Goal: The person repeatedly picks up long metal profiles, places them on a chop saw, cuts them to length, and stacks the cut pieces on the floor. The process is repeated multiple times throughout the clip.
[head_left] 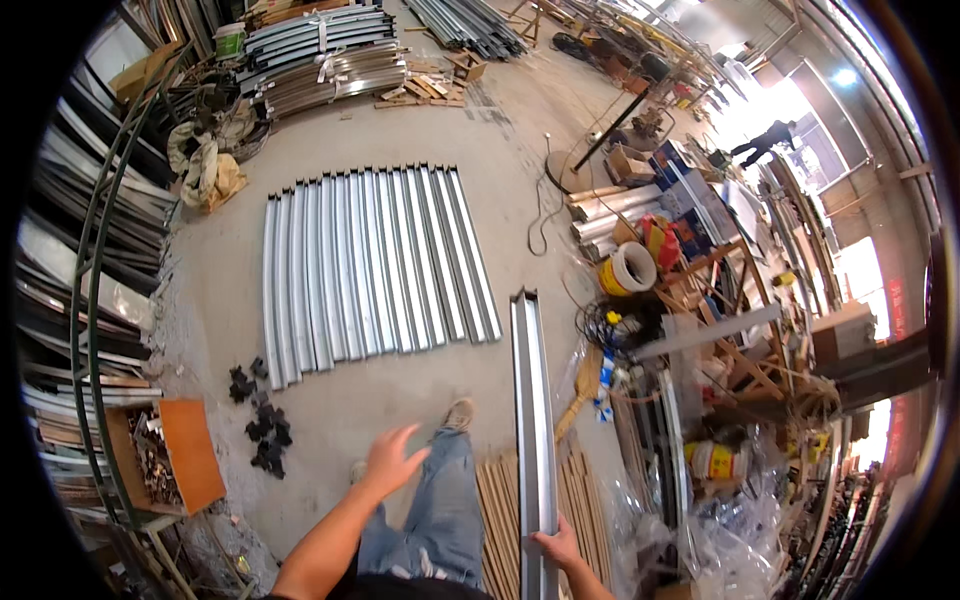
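Note:
My right hand (pixel 562 543) grips a long silver metal channel (pixel 535 420) by its near end. A dark piece sits at the channel's far end, and the channel points away from me, to the right of my legs. Held over my lap, my left hand (pixel 394 460) is empty with its fingers apart. Ahead on the floor lies a row of similar silver channels (pixel 370 270), side by side, with dark pieces at their far ends. Several black pieces (pixel 268 430) are heaped left of my feet. Brown strips (pixel 495 510) lie beneath the held channel.
At the left, an orange-brown box (pixel 205 455) holds small metal parts beside racked long profiles. A yellow-and-white bucket (pixel 627 270), tangled cables and clear plastic (pixel 735 530) crowd the right. Bundled profiles (pixel 320 45) lie farther back. A person (pixel 770 140) stands far off near the bright opening.

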{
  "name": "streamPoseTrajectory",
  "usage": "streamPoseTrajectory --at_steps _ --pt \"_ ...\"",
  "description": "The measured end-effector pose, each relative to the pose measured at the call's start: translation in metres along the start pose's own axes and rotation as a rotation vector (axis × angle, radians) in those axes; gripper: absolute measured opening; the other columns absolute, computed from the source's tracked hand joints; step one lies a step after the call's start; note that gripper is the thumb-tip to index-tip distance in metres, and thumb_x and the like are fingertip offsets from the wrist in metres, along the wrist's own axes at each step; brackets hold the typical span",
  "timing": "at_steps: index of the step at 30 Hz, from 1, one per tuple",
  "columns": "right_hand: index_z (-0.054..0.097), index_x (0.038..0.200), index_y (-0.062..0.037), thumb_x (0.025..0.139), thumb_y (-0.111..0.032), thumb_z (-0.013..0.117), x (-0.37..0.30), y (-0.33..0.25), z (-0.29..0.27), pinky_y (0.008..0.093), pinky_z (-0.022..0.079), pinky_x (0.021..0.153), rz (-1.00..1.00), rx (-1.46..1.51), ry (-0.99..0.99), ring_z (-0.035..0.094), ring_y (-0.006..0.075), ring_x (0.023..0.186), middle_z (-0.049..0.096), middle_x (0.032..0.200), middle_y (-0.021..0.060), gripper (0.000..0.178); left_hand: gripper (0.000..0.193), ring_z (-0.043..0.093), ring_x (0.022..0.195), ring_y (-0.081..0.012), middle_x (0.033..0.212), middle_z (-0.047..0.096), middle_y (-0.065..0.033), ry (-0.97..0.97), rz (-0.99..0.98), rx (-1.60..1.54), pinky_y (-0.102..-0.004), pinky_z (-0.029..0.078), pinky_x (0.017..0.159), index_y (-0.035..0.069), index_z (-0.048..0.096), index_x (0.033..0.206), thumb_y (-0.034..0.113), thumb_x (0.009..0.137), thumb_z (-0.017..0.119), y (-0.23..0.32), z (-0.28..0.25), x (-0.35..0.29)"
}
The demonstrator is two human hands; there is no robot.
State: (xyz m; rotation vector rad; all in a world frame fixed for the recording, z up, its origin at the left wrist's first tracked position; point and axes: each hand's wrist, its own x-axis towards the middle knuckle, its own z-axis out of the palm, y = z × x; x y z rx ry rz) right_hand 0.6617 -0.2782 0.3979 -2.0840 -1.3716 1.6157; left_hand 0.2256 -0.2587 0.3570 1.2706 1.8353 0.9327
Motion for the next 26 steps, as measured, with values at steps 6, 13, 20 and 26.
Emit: streamPoseTrajectory --at_steps 6,13,20,26 --pt "0.054 0.144 0.0067 0.070 -0.010 0.086 0.361 0.005 -0.029 0.0382 0.056 0.094 -0.356 0.032 -0.072 0.068 0.0221 0.107 0.071 0.120 0.0137 0.082 0.065 0.066 0.116 -0.0400 0.129 0.067 -0.0256 0.001 -0.671 0.450 -0.0503 0.052 0.099 0.001 0.059 0.141 0.049 0.099 0.060 -0.253 -0.068 -0.197" --pt "0.048 0.153 0.0016 0.066 -0.014 0.085 0.809 -0.044 0.017 0.0413 0.048 0.108 -0.407 -0.215 -0.030 0.061 0.0285 0.124 0.065 0.132 0.0204 0.096 0.055 0.062 0.117 -0.0386 0.128 0.064 -0.0311 -0.186 -1.475 0.270 -0.0496 0.047 0.106 -0.004 0.060 0.137 0.039 0.104 0.060 -0.138 0.014 -0.180" --pt "0.043 0.159 -0.0098 0.072 -0.025 0.083 1.049 -0.096 0.105 0.0452 0.051 0.106 -0.466 -0.288 -0.084 0.064 0.0393 0.122 0.065 0.135 0.0242 0.097 0.050 0.062 0.114 -0.0362 0.125 0.065 -0.0303 -0.287 -1.821 0.018 -0.0486 0.047 0.106 -0.004 0.062 0.133 0.036 0.104 0.061 -0.064 0.081 -0.073" --pt "0.041 0.159 -0.0073 0.079 -0.035 0.085 1.101 -0.139 0.181 0.0444 0.050 0.110 -0.257 -0.451 -0.035 0.062 0.0385 0.131 0.063 0.142 0.0246 0.096 0.058 0.061 0.117 -0.0311 0.129 0.065 -0.0249 -0.338 -1.644 0.406 -0.0464 0.046 0.105 0.003 0.067 0.132 0.049 0.097 0.070 -0.056 0.120 0.000"
